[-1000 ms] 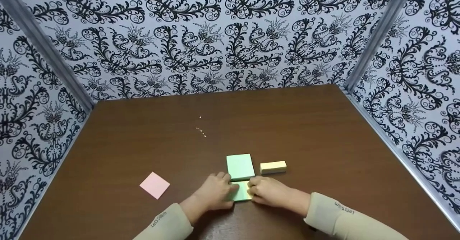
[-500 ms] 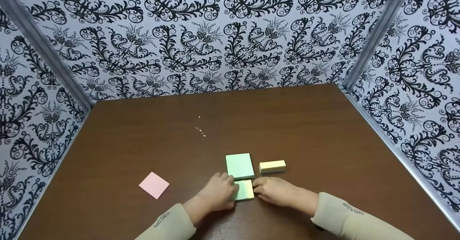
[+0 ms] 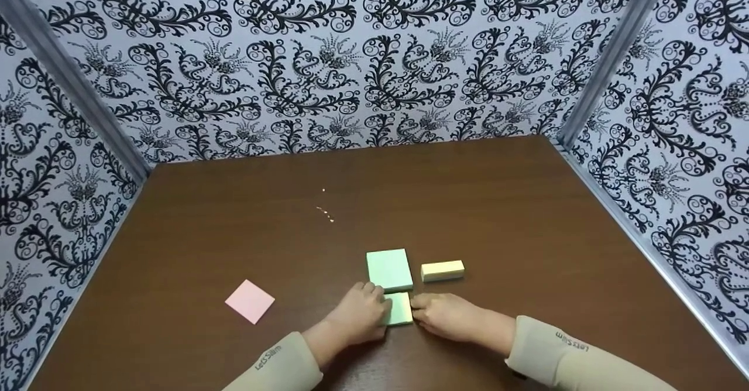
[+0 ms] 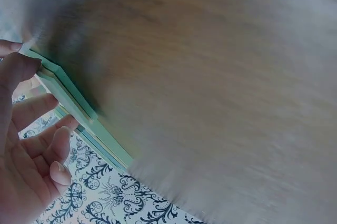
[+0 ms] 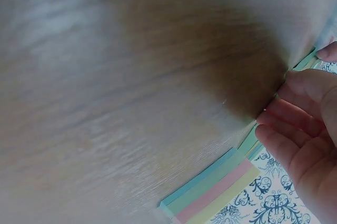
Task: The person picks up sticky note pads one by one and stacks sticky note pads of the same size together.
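In the head view, a light green sticky note pad [image 3: 400, 309] lies between my two hands. My left hand [image 3: 360, 314] grips its left side, the thumb over its top. The left wrist view shows layered green and pale edges of the pads [image 4: 68, 95] beside the fingertips. My right hand [image 3: 447, 316] has its bent fingertips right at the pad's right edge; in the right wrist view the fingers [image 5: 287, 113] partly hide that edge. Just beyond lies a larger green sticky note pad [image 3: 390, 269].
A narrow block of sticky notes [image 3: 442, 270], yellow on top, sits right of the larger pad; the right wrist view shows its blue, green, pink and yellow bands. A pink sticky note pad [image 3: 250, 301] lies left. Patterned walls [image 3: 363, 57] enclose the brown table [image 3: 497, 203].
My right fingers have drawn back from over the near pad's right end to its edge, uncovering more of its top. The left hand has shifted slightly right, still holding the pad.
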`<state>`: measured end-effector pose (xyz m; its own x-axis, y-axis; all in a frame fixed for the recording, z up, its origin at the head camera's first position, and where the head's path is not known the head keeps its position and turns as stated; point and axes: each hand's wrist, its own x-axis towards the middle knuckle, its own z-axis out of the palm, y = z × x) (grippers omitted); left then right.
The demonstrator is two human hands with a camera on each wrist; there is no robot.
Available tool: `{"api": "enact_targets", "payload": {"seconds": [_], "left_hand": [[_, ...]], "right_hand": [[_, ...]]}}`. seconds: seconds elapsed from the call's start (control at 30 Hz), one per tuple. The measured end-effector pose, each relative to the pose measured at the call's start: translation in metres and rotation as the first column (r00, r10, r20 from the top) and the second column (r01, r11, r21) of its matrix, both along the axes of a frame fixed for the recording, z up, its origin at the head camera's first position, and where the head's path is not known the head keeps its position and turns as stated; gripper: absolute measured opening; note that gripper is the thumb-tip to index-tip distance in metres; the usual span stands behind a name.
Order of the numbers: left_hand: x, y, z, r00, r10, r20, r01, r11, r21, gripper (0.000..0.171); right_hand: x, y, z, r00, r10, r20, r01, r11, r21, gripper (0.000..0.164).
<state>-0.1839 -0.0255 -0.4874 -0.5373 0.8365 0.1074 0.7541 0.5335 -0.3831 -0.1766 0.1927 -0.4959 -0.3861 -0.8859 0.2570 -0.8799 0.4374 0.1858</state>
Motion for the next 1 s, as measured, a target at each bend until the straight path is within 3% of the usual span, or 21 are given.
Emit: {"api": "enact_targets", "payload": {"seconds": [0.2,0.33,0.63,1.0], "left_hand": [[0.001,0.004,0.002,0.999,-0.006,-0.043,0.006,1.0,-0.011,0.033],[0.002,0.006,0.004,0.999,-0.002,-0.033,0.001,1.0,-0.03,0.031],[0.002,0.01,0.002,0.997,-0.028,-0.071,0.033,0.998,0.061,0.02],[0.001,0.013,-0.001,0.999,-0.015,-0.035,0.017,0.997,0.078,0.022]], "right_hand": [[0.0,-0.001,0.002,1.0,-0.002,0.009,0.002,1.0,0.015,0.015],[0.0,0.0,0.003,1.0,0.004,0.012,-0.004,0.999,0.035,0.015],[0.0,0.001,0.001,1.0,0.001,0.005,-0.002,0.999,0.04,0.012],[-0.001,0.0,-0.001,1.0,-0.001,-0.003,0.002,1.0,0.024,0.007]]}}
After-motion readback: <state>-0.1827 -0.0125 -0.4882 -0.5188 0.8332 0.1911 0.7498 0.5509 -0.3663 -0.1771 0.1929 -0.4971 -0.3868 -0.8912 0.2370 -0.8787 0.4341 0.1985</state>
